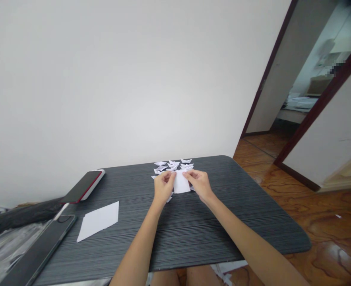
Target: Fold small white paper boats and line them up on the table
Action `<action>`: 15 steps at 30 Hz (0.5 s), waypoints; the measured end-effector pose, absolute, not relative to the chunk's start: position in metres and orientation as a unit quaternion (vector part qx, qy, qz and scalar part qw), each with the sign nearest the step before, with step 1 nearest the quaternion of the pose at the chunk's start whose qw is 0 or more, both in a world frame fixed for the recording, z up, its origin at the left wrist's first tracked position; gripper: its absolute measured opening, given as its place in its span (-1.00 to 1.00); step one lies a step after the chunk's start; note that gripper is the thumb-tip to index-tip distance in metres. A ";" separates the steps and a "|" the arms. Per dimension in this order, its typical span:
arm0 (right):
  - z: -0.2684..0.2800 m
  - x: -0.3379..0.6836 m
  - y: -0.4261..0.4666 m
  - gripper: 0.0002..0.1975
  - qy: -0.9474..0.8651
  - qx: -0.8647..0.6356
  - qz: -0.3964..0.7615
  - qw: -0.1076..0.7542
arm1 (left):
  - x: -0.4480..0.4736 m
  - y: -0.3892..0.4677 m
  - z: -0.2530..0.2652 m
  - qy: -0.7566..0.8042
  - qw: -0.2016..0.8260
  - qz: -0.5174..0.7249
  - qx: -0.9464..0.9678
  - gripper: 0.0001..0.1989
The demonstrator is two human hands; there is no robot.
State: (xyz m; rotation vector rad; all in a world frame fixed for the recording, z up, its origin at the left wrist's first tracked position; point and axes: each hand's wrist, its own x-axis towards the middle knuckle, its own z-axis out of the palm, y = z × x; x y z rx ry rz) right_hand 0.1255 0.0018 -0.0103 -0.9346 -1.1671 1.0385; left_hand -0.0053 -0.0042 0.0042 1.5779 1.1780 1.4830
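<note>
Between my two hands a small white sheet of paper [181,182] is held up over the table. My left hand [163,186] pinches its upper left edge between thumb and fingers. On the opposite side, the thumb and fingers of my right hand [200,183] grip its upper right edge. Behind the paper, several folded paper boats [173,163] lie in a cluster near the table's far edge. Some boats are partly hidden by my hands and the sheet.
A stack of white paper [99,220] lies on the dark table [133,246] at the left. Beyond it are a dark-topped device with a red edge [82,186] and a long dark flat object [41,250]. A white wall [127,87] stands behind; a doorway opens at right.
</note>
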 end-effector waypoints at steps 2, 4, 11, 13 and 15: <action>-0.012 0.124 0.002 -0.74 -0.507 -0.408 0.450 0.612 | -0.005 -0.004 0.005 0.459 0.336 0.574 0.589 -0.70; -0.012 0.126 0.002 -0.73 -0.502 -0.412 0.447 0.615 | -0.006 -0.004 0.007 0.452 0.350 0.573 0.587 -0.68; -0.008 0.131 0.004 -0.75 -0.494 -0.419 0.436 0.625 | -0.004 -0.005 0.009 0.406 0.460 0.463 0.639 -0.71; -0.006 0.133 0.004 -0.75 -0.482 -0.428 0.421 0.639 | -0.003 -0.007 0.007 0.389 0.528 0.402 0.639 -0.70; -0.004 0.137 0.006 -0.75 -0.463 -0.435 0.403 0.659 | -0.001 -0.008 0.006 0.374 0.575 0.366 0.629 -0.72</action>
